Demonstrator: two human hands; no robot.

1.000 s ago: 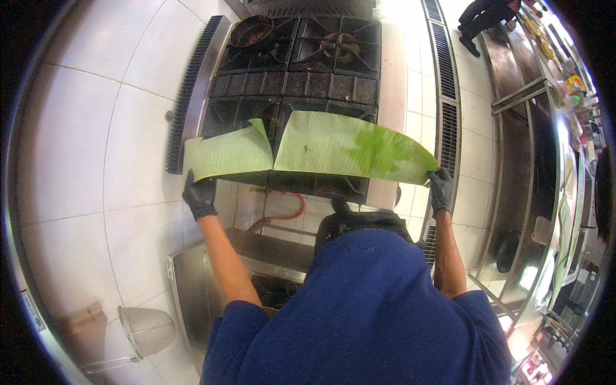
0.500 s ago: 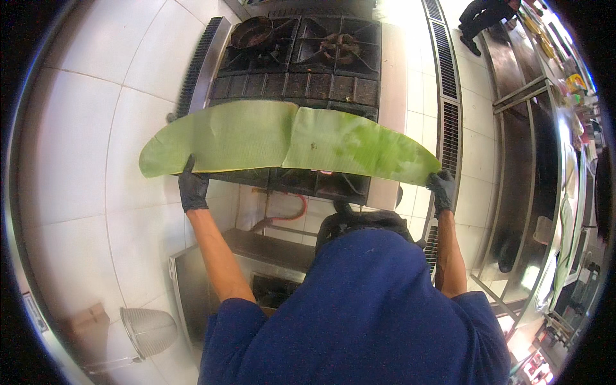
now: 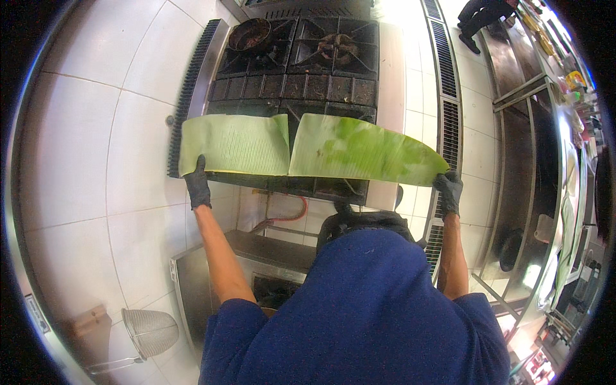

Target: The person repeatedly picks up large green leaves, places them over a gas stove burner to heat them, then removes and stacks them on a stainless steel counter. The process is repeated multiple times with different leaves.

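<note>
A long green banana leaf [image 3: 369, 151] is stretched between my two black-gloved hands, over the near part of a black gas stove [image 3: 301, 90]. A split from its upper edge parts it near the middle, and the halves still meet or nearly meet at the lower edge. My left hand [image 3: 197, 186] pinches the lower edge close to the left end, thumb on top. Gripping the tapered right tip is my right hand [image 3: 450, 191]. The leaf hides most of the burners beneath it, and no flame can be made out.
A dark frying pan [image 3: 249, 37] sits on the far left burner. White tiled wall [image 3: 70, 147] rises to the left, with a mesh strainer [image 3: 150, 330] low beside it. A steel shelf unit [image 3: 513, 186] and a person in dark clothes [image 3: 476, 22] are on the right.
The gap in the leaf has widened at its upper edge. The leaf's left end has drawn inward and no longer tapers in view. Both hands have shifted slightly right.
</note>
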